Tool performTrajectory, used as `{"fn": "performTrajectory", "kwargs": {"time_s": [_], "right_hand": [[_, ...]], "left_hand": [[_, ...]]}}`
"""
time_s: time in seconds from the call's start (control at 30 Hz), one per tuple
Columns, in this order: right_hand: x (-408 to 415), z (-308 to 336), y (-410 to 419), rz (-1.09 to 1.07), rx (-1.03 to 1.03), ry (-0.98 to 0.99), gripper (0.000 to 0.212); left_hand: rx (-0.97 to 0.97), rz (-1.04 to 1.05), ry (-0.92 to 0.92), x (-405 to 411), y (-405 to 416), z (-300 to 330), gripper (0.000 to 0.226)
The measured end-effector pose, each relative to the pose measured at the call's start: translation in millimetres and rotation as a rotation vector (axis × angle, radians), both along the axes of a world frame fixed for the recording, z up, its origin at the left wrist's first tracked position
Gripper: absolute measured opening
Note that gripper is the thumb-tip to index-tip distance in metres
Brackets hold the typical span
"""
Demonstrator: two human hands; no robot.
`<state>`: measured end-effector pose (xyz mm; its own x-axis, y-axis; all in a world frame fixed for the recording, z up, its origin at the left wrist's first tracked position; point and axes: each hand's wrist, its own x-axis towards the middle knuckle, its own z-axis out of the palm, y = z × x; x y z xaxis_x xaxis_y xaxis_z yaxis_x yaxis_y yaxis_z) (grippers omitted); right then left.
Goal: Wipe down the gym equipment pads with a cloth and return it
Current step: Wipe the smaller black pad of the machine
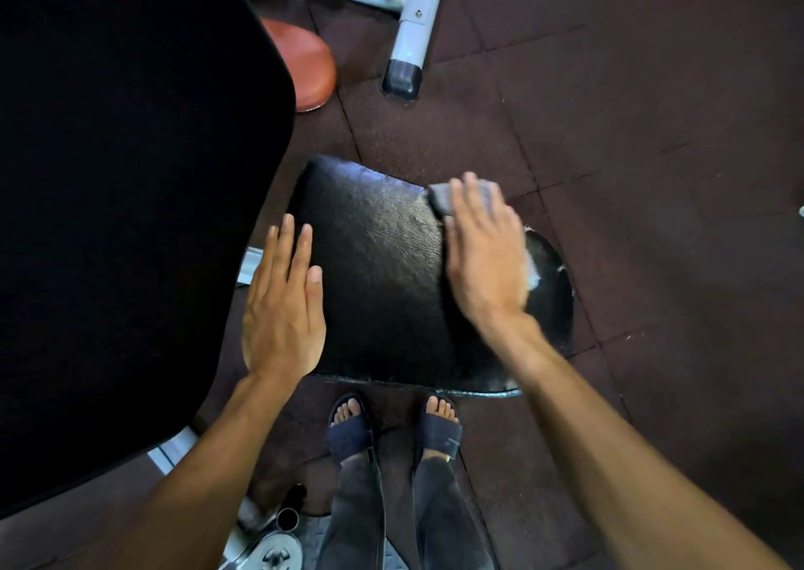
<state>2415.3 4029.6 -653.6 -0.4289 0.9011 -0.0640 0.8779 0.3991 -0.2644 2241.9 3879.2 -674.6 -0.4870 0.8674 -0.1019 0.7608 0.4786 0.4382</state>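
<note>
A black leather seat pad (383, 274) lies in the middle of the view, shiny and worn, with torn white stuffing at its right edge. My right hand (483, 252) presses flat on a grey cloth (443, 197) at the pad's far right corner; only the cloth's far end shows past my fingers. My left hand (283, 304) rests flat with fingers together on the pad's left edge, holding nothing. A large black back pad (122, 204) rises at the left, close to my left hand.
A round red-brown pad (304, 65) and a pale metal machine leg (409, 43) stand beyond the seat. My feet in dark sandals (391, 430) stand on dark rubber floor tiles (652, 134). A metal tube and weight plate (278, 548) lie at the lower left.
</note>
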Motion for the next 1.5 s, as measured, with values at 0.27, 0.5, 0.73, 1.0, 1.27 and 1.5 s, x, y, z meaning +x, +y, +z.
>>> {"fn": "performTrajectory", "kwargs": {"time_s": [0.27, 0.5, 0.73, 1.0, 1.27, 1.5], "right_hand": [[70, 19, -121, 0.558, -0.097, -0.044, 0.065], [52, 6, -7, 0.02, -0.032, -0.004, 0.047], [-62, -3, -101, 0.075, -0.148, 0.173, 0.054], [31, 20, -64, -0.095, -0.143, 0.232, 0.05], [53, 0, -56, -0.038, -0.002, -0.119, 0.054], [55, -3, -62, -0.036, 0.017, -0.081, 0.054]], "left_hand": [[0.036, -0.004, -0.043, -3, -2, 0, 0.05], [0.024, 0.016, -0.028, -1, 0, -2, 0.051], [0.118, 0.009, -0.121, -5, -4, -1, 0.051], [0.186, 0.006, -0.145, 29, -3, 27, 0.056], [-0.061, -0.274, 0.173, 56, 54, 8, 0.058], [-0.019, -0.325, 0.091, -21, 16, 6, 0.058]]}}
